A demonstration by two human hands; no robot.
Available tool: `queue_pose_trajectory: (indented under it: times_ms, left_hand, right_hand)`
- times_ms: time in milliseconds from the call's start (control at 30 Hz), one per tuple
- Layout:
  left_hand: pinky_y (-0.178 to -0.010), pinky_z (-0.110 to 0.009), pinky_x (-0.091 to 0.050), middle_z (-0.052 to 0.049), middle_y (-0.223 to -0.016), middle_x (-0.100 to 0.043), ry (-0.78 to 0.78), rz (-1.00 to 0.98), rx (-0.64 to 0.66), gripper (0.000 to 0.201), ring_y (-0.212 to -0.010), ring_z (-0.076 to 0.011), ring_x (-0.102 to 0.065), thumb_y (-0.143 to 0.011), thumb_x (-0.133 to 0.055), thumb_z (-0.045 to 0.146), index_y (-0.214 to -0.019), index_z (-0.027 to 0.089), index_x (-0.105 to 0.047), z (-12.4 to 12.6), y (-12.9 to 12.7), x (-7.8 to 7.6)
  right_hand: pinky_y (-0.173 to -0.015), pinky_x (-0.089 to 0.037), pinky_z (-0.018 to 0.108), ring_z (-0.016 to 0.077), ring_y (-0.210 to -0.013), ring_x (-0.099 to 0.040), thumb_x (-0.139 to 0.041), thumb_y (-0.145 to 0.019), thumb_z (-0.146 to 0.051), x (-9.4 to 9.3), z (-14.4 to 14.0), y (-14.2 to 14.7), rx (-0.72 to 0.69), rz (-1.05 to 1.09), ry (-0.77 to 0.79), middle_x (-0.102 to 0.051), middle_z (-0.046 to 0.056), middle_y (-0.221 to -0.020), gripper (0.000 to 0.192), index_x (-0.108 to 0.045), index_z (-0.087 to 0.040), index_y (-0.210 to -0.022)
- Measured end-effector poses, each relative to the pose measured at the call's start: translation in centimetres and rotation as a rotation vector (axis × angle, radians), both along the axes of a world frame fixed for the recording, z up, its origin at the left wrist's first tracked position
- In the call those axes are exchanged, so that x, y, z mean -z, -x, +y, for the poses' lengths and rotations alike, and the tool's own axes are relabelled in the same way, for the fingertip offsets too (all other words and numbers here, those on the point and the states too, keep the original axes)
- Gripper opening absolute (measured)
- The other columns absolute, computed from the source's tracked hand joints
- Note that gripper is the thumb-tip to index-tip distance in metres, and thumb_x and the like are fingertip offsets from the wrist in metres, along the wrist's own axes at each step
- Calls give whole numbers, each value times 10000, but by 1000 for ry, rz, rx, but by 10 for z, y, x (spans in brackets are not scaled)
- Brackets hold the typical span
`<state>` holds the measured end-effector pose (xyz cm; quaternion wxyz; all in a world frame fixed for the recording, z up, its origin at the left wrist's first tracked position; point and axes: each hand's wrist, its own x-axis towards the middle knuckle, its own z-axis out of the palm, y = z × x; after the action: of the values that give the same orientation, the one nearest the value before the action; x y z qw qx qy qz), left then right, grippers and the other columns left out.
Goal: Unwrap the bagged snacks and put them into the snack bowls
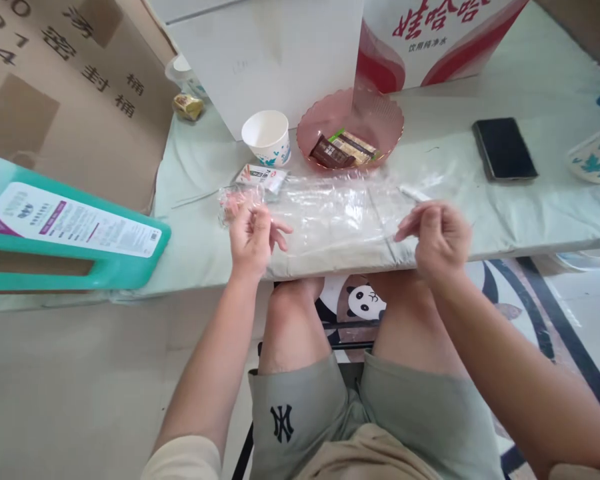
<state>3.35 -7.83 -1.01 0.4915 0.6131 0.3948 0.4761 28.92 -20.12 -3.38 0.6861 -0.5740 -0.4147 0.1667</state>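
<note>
A clear plastic bag [330,217] lies flat on the pale table [530,213], stretched between both hands near the front edge. My left hand [253,233] pinches its crumpled left end between thumb and fingers. My right hand [437,237] pinches the bag's right edge with fingers curled. Just behind the bag sits a pink scalloped bowl [380,117] holding wrapped snack bars [343,150]. A white paper cup [267,137] stands left of the bowl, with a small white packet [263,177] in front of it.
A black phone [504,148] lies at the right. A teal jug [70,233] lies on its side at the left edge. A cardboard box [70,87], a white box [265,53] and a red-white carton [430,40] stand behind. Another patterned cup [597,160] sits far right.
</note>
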Motion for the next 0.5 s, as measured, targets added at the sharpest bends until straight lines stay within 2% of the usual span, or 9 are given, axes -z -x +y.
queue_pose_trajectory:
  times_ms: [100, 167, 233, 333, 400, 500]
  left_hand:
    - [-377, -205, -417, 53, -579, -643, 91, 50, 8, 528, -372, -102, -583, -824, -642, 738, -812, 232, -491, -2, 5, 26]
    - [-430, -217, -476, 49, -592, -644, 117, 129, -3, 479, -422, -118, -630, -849, -643, 690, -835, 227, -522, -3, 7, 33]
    - [-491, -224, -517, 33, -636, -670, 145, 217, 1, 397, -484, -126, -670, -880, -647, 603, -868, 218, -552, -3, 7, 33]
    - [-558, -231, -542, 7, -703, -714, 187, 320, 37, 283, -538, -125, -688, -907, -633, 484, -902, 206, -582, -1, 5, 27]
    - [-535, -232, -516, 7, -695, -716, 188, 399, 32, 231, -491, -116, -645, -911, -618, 431, -900, 202, -597, 1, 4, 22]
    - [-486, -238, -453, 17, -646, -699, 154, 552, -13, 165, -451, -119, -581, -900, -601, 364, -899, 200, -625, 2, 2, 19]
  right_hand:
    - [-430, -490, 240, 101, -423, -567, -574, -951, -636, 20, -10, 0, -58, 43, 230, -630, -26, -601, 433, -606, -217, -843]
    - [-447, -485, 244, 100, -439, -573, -615, -954, -507, 24, -15, -2, -44, 7, 333, -659, -18, -662, 292, -621, -223, -888]
    - [-480, -501, 262, 99, -462, -583, -643, -922, -355, 23, -19, -4, -26, -29, 407, -721, 3, -802, 154, -632, -237, -1021]
    - [-523, -529, 308, 120, -499, -595, -633, -886, -265, 15, -24, -4, -4, -62, 492, -756, 39, -956, 395, -558, -269, -1274]
    - [-518, -521, 330, 139, -490, -583, -611, -895, -279, 9, -27, -3, 27, -91, 556, -751, 38, -901, 471, -511, -275, -1355]
    - [-521, -508, 350, 147, -453, -553, -594, -896, -298, 6, -32, -1, 66, -164, 648, -742, 27, -821, 470, -527, -267, -1361]
